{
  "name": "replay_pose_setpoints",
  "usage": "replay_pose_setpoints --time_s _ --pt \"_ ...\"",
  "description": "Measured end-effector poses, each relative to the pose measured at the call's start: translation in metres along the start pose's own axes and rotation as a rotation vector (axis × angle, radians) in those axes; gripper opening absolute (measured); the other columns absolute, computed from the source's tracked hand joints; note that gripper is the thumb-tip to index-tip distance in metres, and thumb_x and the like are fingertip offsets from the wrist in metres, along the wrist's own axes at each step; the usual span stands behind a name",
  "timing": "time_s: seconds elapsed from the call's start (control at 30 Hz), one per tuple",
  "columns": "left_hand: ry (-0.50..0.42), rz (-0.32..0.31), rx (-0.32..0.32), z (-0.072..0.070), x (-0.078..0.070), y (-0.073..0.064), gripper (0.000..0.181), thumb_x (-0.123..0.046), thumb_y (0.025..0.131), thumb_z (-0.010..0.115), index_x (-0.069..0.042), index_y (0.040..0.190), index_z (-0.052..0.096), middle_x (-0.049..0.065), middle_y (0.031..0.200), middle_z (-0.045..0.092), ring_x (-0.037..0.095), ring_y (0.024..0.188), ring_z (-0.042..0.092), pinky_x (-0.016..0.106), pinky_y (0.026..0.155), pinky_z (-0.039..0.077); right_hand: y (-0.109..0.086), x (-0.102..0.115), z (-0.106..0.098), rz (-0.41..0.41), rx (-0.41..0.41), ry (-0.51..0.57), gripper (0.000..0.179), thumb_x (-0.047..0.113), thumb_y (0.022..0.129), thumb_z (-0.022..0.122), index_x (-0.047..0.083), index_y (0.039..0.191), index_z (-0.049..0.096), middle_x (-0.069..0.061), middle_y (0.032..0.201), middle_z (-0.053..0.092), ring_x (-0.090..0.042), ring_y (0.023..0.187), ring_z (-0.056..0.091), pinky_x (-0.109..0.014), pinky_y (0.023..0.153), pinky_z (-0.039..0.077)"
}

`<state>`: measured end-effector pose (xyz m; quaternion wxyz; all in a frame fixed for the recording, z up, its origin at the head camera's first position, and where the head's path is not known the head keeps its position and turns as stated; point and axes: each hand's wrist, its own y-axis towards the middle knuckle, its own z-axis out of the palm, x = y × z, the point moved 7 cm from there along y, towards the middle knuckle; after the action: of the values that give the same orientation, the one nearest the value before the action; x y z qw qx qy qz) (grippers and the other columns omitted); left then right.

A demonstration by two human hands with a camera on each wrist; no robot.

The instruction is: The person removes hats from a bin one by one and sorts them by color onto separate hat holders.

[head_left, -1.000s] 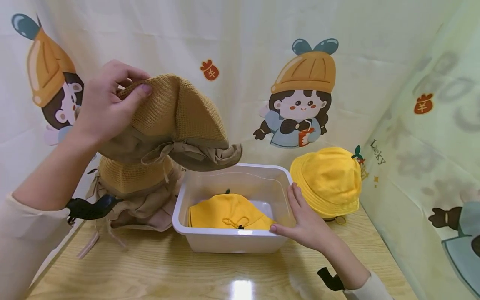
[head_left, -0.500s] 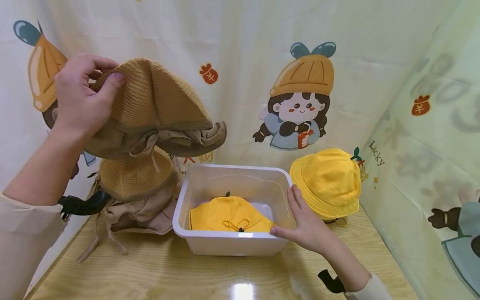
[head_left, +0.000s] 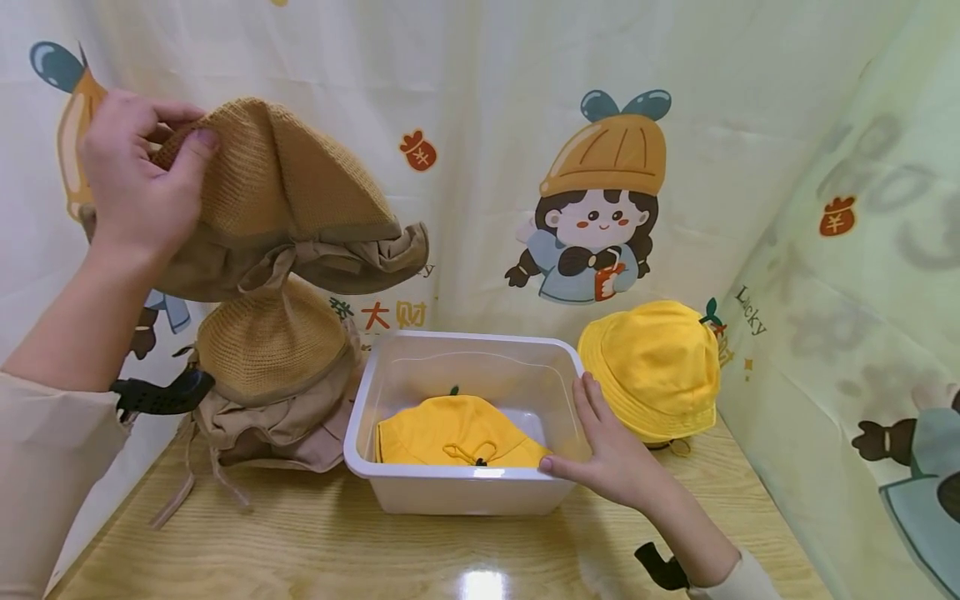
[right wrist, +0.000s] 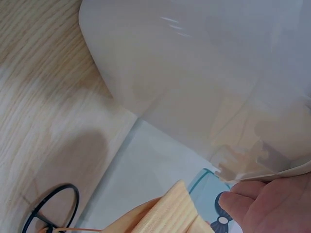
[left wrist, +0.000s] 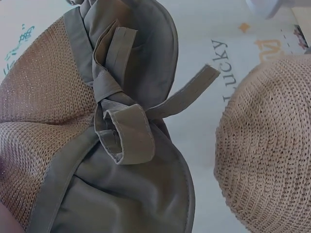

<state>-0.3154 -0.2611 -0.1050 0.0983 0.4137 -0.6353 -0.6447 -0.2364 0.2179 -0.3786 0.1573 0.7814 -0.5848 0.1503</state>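
My left hand [head_left: 146, 179] pinches the knitted crown of a tan sun hat [head_left: 307, 183] with a bow, raised at the upper left. Below it, a second tan hat [head_left: 262, 346] with a ruffled brim sits on the table; its knitted crown [left wrist: 272, 141] fills the right side of the left wrist view. With fingers straight, my right hand [head_left: 618, 458] rests against the right side of a white plastic bin [head_left: 472, 496], thumb at the front corner of the rim. Inside the bin lies a yellow hat [head_left: 457, 425] with a drawstring, its lower part hidden by the front wall.
Another yellow bucket hat [head_left: 660, 367] with a green sprout stands right of the bin. A pale printed curtain [head_left: 480, 200] encloses the back and sides of the wooden table [head_left: 337, 550]. Ties [head_left: 176, 500] from the lower tan hat trail onto the tabletop.
My left hand has carried the tan hat left and upward, away from above the bin, uncovering more of the lower hat. My right hand stays at the bin.
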Motion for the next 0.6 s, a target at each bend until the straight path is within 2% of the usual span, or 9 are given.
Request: replay_pose_setpoints --time_s 0.13,0.33,0.53,0.6 --pt "0.011 0.015 -0.018 -0.001 0.004 0.003 0.015 -0.01 0.091 0.065 -0.012 0.1 0.077 -0.029 0.087 0.044 -0.009 0.084 0.045 0.013 0.069 0.034 0.0 0.0 0.001 0.004 0.004 -0.003 0.119 0.071 0.081 0.065 0.004 0.16 0.006 -0.016 0.167 -0.001 -0.044 0.149 0.019 -0.064 0.109 0.035" --pt "0.018 -0.012 -0.032 -0.001 0.016 0.006 0.015 -0.01 0.09 0.065 -0.012 0.099 0.077 -0.028 0.085 0.043 -0.01 0.086 0.043 0.014 0.075 0.032 0.001 0.0 0.002 0.004 0.001 -0.011 0.119 0.073 0.081 0.064 0.005 0.16 0.006 -0.015 0.167 0.0 -0.044 0.149 0.019 -0.064 0.109 0.035" --pt "0.049 -0.031 0.022 0.006 0.035 0.001 0.022 -0.013 0.089 0.065 0.002 0.1 0.076 -0.029 0.083 0.045 -0.01 0.085 0.041 0.015 0.08 0.03 0.002 0.0 0.002 0.009 -0.001 -0.003 0.118 0.072 0.081 0.064 0.005 0.16 0.007 -0.016 0.167 0.0 -0.045 0.149 0.02 -0.066 0.108 0.035" --pt "0.056 -0.013 0.043 0.008 0.039 -0.003 0.024 -0.013 0.09 0.064 0.005 0.101 0.074 -0.03 0.084 0.045 -0.01 0.085 0.041 0.015 0.08 0.029 0.002 0.0 0.002 0.007 0.001 0.004 0.118 0.072 0.081 0.064 0.005 0.16 0.007 -0.016 0.167 0.0 -0.045 0.149 0.02 -0.066 0.108 0.035"
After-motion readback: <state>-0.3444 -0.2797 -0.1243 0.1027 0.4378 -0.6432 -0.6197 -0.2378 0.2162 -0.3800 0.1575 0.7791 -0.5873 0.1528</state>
